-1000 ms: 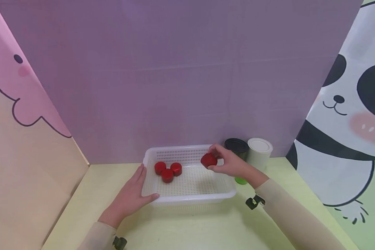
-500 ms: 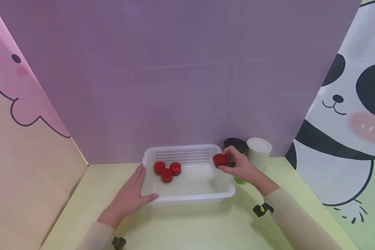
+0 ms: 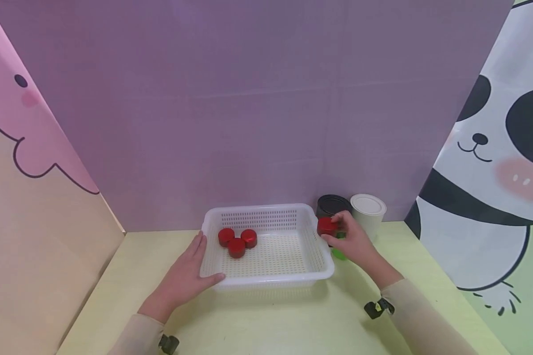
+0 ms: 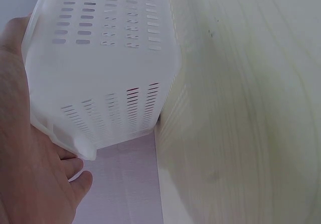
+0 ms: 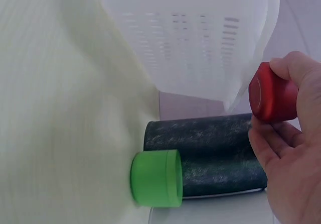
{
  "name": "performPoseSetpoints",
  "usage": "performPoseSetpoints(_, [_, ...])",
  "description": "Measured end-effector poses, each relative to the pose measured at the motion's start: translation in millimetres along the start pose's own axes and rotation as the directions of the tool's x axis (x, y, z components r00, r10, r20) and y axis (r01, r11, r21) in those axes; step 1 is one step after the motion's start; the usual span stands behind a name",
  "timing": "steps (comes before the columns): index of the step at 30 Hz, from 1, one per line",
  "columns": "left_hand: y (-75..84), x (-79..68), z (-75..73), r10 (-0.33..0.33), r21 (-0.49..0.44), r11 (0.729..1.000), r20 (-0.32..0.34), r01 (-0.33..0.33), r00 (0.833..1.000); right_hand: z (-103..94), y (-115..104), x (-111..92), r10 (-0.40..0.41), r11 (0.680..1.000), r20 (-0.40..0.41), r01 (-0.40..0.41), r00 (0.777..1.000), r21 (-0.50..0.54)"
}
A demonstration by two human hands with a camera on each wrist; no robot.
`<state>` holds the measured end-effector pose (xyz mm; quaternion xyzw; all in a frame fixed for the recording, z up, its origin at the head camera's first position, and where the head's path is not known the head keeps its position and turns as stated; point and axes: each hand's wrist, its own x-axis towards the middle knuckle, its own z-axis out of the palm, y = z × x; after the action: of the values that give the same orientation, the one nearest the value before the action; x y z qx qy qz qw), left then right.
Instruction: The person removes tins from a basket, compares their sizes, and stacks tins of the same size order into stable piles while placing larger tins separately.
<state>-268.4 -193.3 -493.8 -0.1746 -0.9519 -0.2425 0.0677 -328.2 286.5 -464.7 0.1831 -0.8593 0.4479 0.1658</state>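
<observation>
A white perforated plastic basket point(image 3: 266, 281) stands on the table. Its left end holds a cluster of three short red cylinders point(image 3: 237, 248). My left hand point(image 3: 182, 278) rests against the left end with its fingers extended along the side and its thumb on the front rim. My right hand point(image 3: 353, 241) pinches another red cylinder point(image 5: 271, 93) between thumb and fingers, just outside the right rim, off the table. Below that hand a green cylinder point(image 5: 156, 179) stands on the table, partly hidden in the head view.
Behind the right hand stand a dark can with a black lid point(image 3: 333, 203) and a white can point(image 3: 368, 209). A purple backdrop point(image 3: 257, 123) rises at the back. Side panels bear a pink cartoon point(image 3: 31, 123) and a panda point(image 3: 484, 197).
My right hand has carried its red cylinder rightward from above the basket to beyond the right rim. The left hand and basket hold nearly the same position.
</observation>
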Motion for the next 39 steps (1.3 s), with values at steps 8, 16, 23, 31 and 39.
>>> performPoseSetpoints(8, [0.4, -0.2, -0.5, -0.001, -0.005, 1.000, 0.003, 0.001, 1.000, -7.7, 11, -10, 0.075, 0.997, -0.050, -0.076, 0.996, -0.011])
performPoseSetpoints(16, [-0.3, -0.6, -0.7, 0.000, -0.009, 1.000, 0.007, 0.000, 1.000, -10.9, 20, -17, 0.128, 0.991, -0.073, -0.130, 0.989, -0.034])
performPoseSetpoints(23, [-1.6, 0.7, 1.6, -0.005, -0.006, 1.000, 0.008, 0.005, 1.000, -11.5, 33, -21, 0.128, 0.988, -0.113, -0.137, 0.985, -0.071])
performPoseSetpoints(31, [-2.6, 1.4, 2.2, -0.007, -0.003, 1.000, 0.007, 0.007, 1.000, -12.2, 49, -25, 0.117, 0.989, -0.132, -0.128, 0.984, -0.076])
performPoseSetpoints(39, [0.5, 0.1, 0.1, -0.004, -0.009, 1.000, 0.007, 0.005, 1.000, -11.1, 60, -27, 0.130, 0.985, -0.129, -0.143, 0.983, -0.098])
